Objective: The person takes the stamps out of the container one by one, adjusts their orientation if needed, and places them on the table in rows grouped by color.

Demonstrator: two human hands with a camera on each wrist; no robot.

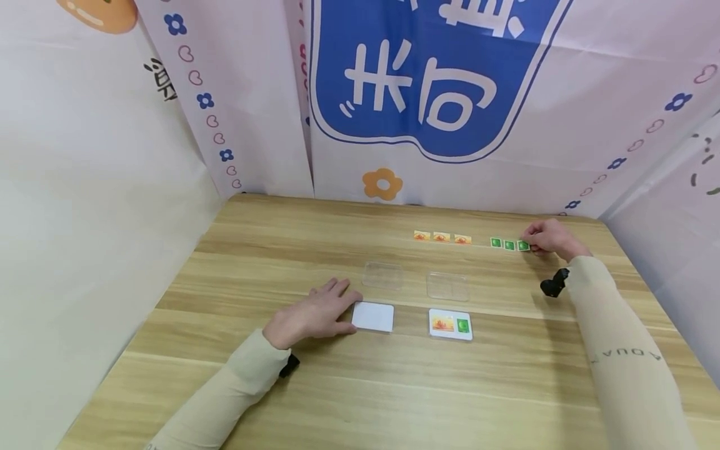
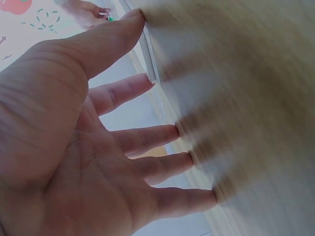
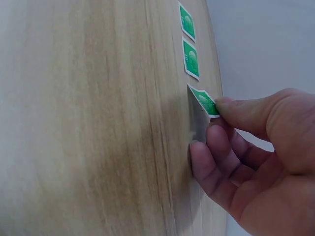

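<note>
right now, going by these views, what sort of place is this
Probably an indoor booth for small tabletop handiwork, though its wider surroundings are out of view: a wood-grain table, a creased, printed backdrop close behind it, and a row of what look like green stamps.

A white cloth [image 1: 337,169] backs the wooden table [image 1: 394,387], printed with a large blue sign [image 1: 427,44] in white characters, an orange flower [image 1: 371,182] just below it. Rows of small blue flowers [image 1: 205,100] and pink shapes [image 1: 195,77] run down both sides; the left cloth [image 1: 84,187] bears an orange print [image 1: 101,14] at its top
</note>
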